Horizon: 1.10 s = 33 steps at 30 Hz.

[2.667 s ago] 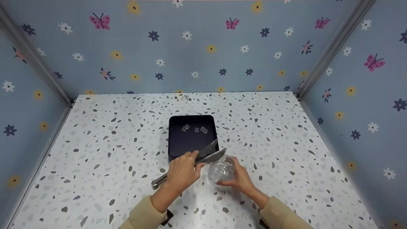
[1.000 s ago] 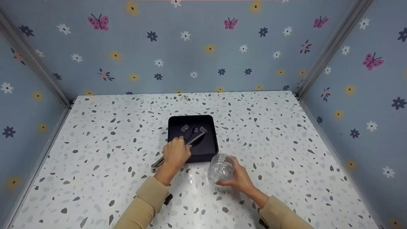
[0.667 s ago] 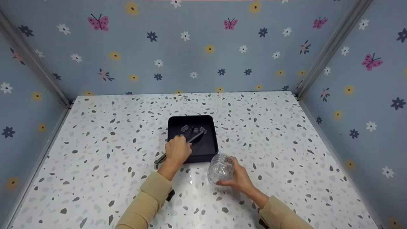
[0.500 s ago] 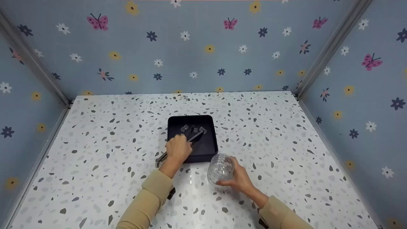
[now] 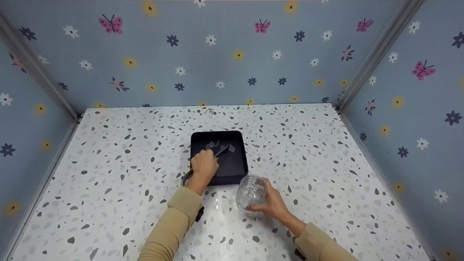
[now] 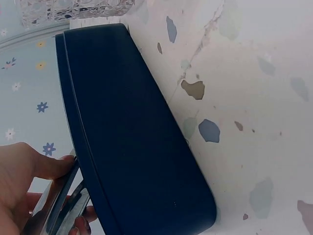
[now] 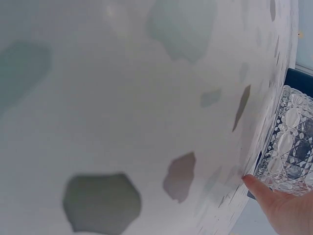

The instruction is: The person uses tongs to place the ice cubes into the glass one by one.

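Observation:
My left hand [image 5: 203,166] grips metal tongs [image 5: 222,150] over a dark square tray [image 5: 228,180]. The tongs' tips reach down among several small clear cubes [image 5: 232,148] near the tray's far side; whether they touch one is too small to tell. In the left wrist view, thumb and fingers hold the tongs [image 6: 56,203] from both sides beside the tray's wall [image 6: 132,132]. My right hand [image 5: 273,203] holds a clear, patterned glass [image 5: 251,194] at the tray's near right corner. Its cut pattern shows in the right wrist view, with the thumb against the glass [image 7: 291,142].
The white speckled tabletop [image 5: 137,188] extends around the tray on every side. Blue flowered panels [image 5: 203,54] enclose the table at the back, left and right.
From above the glass, my left hand has carried the tongs left and forward into the tray, then slightly further forward with the tips among the cubes. The right hand and glass stay put.

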Available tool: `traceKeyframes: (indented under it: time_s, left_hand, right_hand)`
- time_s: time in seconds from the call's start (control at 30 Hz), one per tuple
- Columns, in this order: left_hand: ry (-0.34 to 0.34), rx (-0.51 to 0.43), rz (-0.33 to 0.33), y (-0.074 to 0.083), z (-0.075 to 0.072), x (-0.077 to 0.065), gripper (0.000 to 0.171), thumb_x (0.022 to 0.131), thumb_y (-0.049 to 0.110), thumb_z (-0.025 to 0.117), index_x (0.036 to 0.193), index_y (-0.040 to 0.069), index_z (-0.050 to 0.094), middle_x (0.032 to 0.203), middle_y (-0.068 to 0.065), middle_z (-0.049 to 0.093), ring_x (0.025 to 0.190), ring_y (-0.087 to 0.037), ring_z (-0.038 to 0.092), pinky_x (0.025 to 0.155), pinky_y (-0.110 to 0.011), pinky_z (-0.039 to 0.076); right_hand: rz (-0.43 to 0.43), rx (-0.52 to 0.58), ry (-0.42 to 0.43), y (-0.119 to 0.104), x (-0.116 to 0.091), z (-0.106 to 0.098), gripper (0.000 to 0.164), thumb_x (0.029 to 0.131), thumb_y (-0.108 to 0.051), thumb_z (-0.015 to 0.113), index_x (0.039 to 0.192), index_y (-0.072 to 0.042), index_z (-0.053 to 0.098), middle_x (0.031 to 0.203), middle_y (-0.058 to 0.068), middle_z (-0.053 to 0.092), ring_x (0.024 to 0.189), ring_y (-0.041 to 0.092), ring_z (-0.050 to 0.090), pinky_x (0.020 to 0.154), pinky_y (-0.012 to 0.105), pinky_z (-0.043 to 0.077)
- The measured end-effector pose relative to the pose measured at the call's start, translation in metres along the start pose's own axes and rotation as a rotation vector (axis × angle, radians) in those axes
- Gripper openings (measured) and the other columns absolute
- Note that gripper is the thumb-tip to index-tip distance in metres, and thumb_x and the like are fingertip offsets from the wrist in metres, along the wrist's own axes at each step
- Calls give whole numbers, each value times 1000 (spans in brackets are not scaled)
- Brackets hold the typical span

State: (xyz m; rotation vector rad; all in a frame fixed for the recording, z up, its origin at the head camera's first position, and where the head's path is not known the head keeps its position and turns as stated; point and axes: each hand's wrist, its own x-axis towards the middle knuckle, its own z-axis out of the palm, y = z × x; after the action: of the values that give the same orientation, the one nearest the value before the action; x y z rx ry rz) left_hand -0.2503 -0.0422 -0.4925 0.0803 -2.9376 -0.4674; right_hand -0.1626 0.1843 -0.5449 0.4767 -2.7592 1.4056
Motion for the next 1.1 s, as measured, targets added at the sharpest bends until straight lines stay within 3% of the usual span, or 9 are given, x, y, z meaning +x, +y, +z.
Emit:
traceKeyframes:
  time_s: [0.73,1.1]
  left_hand:
    - [60,10,-5,7,13,12,15,75,16,68,81,2,68,78,-15,64,68,-32,62,55,-42,47]
    - [26,33,0,10,14,17,9,79,9,62,80,2,67,81,-15,64,71,-31,62,57,-41,48]
  right_hand:
    - [-24,-15,13,3,-1,1,91,50,-36,84,124,-8,37,112,11,56,100,24,55,86,39,41]
    - [-9,-11,11,2,0,1,92,50,-36,84,124,-7,38,112,11,56,101,24,54,86,40,41]
